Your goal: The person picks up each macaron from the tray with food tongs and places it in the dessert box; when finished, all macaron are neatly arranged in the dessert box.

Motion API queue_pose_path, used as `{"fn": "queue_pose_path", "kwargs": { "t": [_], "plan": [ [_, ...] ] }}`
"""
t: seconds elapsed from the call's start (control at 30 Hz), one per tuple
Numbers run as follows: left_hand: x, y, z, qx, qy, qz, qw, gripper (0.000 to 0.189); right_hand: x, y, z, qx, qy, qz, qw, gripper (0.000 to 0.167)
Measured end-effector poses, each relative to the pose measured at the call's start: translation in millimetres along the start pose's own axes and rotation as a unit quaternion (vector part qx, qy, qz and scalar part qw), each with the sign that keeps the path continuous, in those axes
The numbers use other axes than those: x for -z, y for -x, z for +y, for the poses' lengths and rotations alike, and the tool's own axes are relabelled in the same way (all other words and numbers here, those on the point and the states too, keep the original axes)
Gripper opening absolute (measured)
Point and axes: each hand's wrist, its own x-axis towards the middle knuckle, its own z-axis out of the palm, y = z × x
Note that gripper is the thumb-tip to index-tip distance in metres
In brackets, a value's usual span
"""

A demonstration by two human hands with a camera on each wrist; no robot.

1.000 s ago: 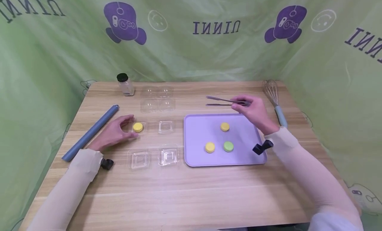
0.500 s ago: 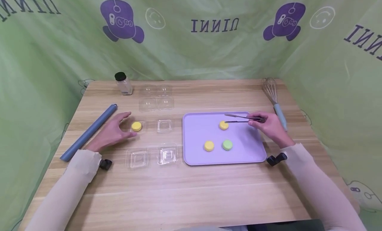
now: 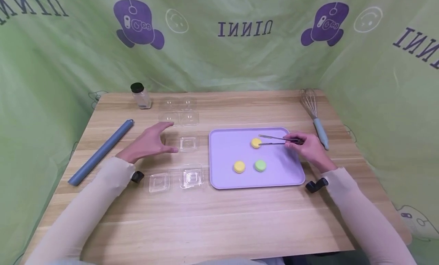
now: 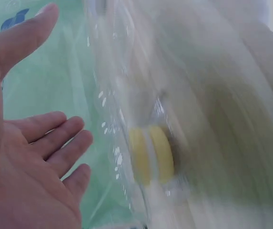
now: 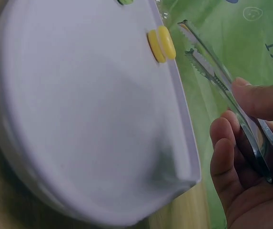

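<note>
My right hand (image 3: 310, 149) grips metal tongs (image 5: 231, 102), spread apart at the tips, over the right side of the purple tray (image 3: 221, 143). In the head view the tips overlap a yellow macaron (image 3: 255, 143) on that tray. Nearer the front lie another yellow macaron (image 3: 239, 166) and a green macaron (image 3: 260, 165). My left hand (image 3: 149, 143), thumb and fingers spread with nothing between them, hovers over the left containers. Beside it in the left wrist view, a yellow macaron (image 4: 151, 155) sits in a clear container; the hand hides it in the head view.
Clear plastic containers (image 3: 188, 144) stand left of the tray, two more nearer the front. A clear domed plastic piece (image 3: 188, 118) lies behind them. A blue rolling pin (image 3: 101, 152) and black-capped jar (image 3: 141, 97) are at left, a whisk (image 3: 320, 131) at right.
My right hand has brought the tongs from behind the tray down over the far yellow macaron. My left hand has moved right, and now covers the container with the macaron.
</note>
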Motion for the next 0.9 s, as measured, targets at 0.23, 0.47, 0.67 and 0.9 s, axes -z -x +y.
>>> {"fn": "queue_pose_path", "kwargs": {
  "t": [0.23,0.47,0.67,0.9],
  "plan": [
    [-7.4,-10.2,2.5,0.005,-0.016,-0.045,0.9989,0.11,0,-1.1,-2,0.0,0.009,0.0,1.0,0.034],
    [-12.0,-13.7,4.0,0.004,-0.029,-0.054,0.9981,0.104,-1,-1.2,0,-0.001,-0.001,0.0,1.0,0.034],
    [-15.1,-9.1,3.3,0.011,-0.004,-0.056,0.9984,0.095,-3,-1.2,0,0.002,0.003,-0.001,1.0,0.032],
    [-4.8,-2.1,10.5,0.002,0.002,-0.03,0.9995,0.094,-1,0.0,1,0.005,-0.027,0.003,0.9996,0.036]
  ]
}}
